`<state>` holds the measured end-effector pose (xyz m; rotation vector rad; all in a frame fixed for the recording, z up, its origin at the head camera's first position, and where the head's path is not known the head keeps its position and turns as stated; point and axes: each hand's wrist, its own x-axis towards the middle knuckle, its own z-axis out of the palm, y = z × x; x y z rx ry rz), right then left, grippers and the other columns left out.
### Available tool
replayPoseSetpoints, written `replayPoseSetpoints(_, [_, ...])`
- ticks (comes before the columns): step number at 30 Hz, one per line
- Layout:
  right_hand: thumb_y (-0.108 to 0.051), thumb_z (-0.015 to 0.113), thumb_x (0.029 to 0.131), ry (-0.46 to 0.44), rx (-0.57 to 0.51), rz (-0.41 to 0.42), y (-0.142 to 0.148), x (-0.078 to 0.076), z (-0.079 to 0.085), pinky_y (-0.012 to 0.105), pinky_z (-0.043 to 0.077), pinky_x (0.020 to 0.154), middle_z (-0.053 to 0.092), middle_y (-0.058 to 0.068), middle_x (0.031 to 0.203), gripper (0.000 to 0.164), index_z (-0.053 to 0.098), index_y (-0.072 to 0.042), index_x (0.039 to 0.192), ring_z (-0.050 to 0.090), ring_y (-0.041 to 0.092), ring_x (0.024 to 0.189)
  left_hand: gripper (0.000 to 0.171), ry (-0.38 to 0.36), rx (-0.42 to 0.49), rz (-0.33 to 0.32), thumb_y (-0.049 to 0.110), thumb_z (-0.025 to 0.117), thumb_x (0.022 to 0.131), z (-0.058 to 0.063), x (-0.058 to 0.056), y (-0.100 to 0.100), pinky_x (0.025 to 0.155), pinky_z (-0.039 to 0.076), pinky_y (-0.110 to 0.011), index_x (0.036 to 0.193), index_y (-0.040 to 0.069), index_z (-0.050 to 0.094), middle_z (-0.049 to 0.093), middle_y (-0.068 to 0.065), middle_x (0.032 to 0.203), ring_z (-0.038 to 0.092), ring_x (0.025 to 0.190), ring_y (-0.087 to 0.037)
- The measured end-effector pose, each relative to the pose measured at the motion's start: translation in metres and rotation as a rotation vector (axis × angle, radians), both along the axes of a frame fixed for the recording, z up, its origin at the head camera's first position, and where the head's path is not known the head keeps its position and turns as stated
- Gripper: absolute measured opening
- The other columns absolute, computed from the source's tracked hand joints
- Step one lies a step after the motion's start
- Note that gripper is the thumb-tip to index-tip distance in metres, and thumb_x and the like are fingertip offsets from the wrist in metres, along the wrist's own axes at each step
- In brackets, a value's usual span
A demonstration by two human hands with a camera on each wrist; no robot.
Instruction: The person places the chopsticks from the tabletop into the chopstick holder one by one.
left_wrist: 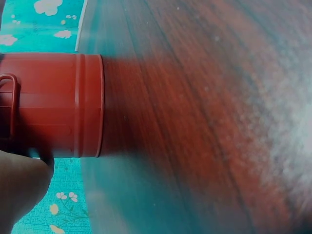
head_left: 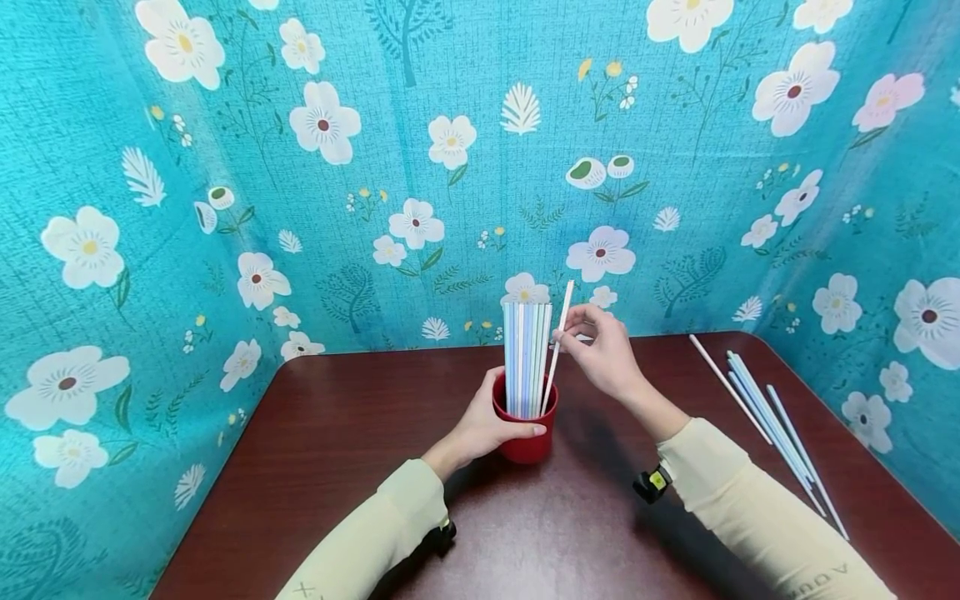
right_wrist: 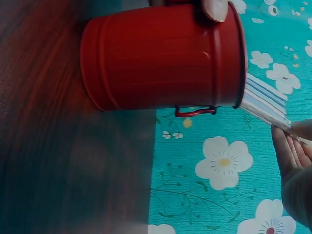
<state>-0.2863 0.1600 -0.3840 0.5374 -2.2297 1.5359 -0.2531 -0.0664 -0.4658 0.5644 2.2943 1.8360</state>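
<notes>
A red metal bucket (head_left: 527,446) with a small side handle (right_wrist: 195,113) stands on the dark wooden table. Pale blue, white and greenish straws (head_left: 527,358) rise upright from it in a bunch. My left hand (head_left: 483,421) grips the bucket round its rim, thumb across the near side. With thumb and fingertips, my right hand (head_left: 600,346) pinches a single white straw (head_left: 564,321), which leans slightly right with its lower end inside the bucket. In the right wrist view the same hand (right_wrist: 295,161) shows beyond the bucket's mouth.
Several loose straws (head_left: 772,425), white and pale blue, lie at the table's right side. A turquoise flowered cloth (head_left: 480,208) hangs behind the table (head_left: 360,433) and along both sides.
</notes>
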Motion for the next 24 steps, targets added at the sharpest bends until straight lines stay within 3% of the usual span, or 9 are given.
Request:
replayPoseSetpoints(6, [-0.001,0.073,0.092,-0.009,0.011,0.007,-0.003,0.001,-0.008,0.024,0.06,0.071,0.063,0.016,0.094,0.02,0.062,0.003,0.108,0.072,0.025,0.085,0.09,-0.003,-0.001,0.002,0.028,0.091,0.077,0.0,0.0,0.0,0.1,0.053,-0.041,0.147,0.03,0.035,0.054,0.008,0.14,0.053,0.126,-0.017])
replayPoseSetpoints(13, [-0.005,0.075,0.092,-0.009,0.081,-0.025,-0.003,0.002,-0.014,0.028,0.057,0.079,0.064,0.013,0.096,0.02,0.063,-0.001,0.107,0.07,0.024,0.087,0.091,-0.014,-0.002,0.002,0.028,0.091,0.076,0.0,0.0,-0.001,0.098,0.054,-0.04,0.147,0.034,0.035,0.053,0.011,0.14,0.052,0.128,-0.015])
replayPoseSetpoints(19, [-0.005,0.078,0.09,-0.004,0.087,-0.02,-0.005,0.001,-0.017,0.03,0.057,0.077,0.065,0.013,0.095,0.021,0.064,0.0,0.106,0.07,0.023,0.083,0.091,-0.016,0.0,0.01,0.029,0.092,0.076,0.001,0.001,-0.001,0.098,0.054,-0.041,0.147,0.034,0.035,0.053,0.011,0.139,0.052,0.128,-0.015])
replayPoseSetpoints(24, [-0.004,0.078,0.09,-0.006,0.098,-0.008,-0.006,0.001,-0.019,0.025,0.057,0.075,0.067,0.012,0.094,0.022,0.066,0.002,0.107,0.07,0.023,0.082,0.091,-0.018,-0.002,0.007,0.029,0.092,0.076,0.0,-0.001,-0.001,0.1,0.053,-0.04,0.147,0.034,0.035,0.053,0.012,0.139,0.052,0.127,-0.015])
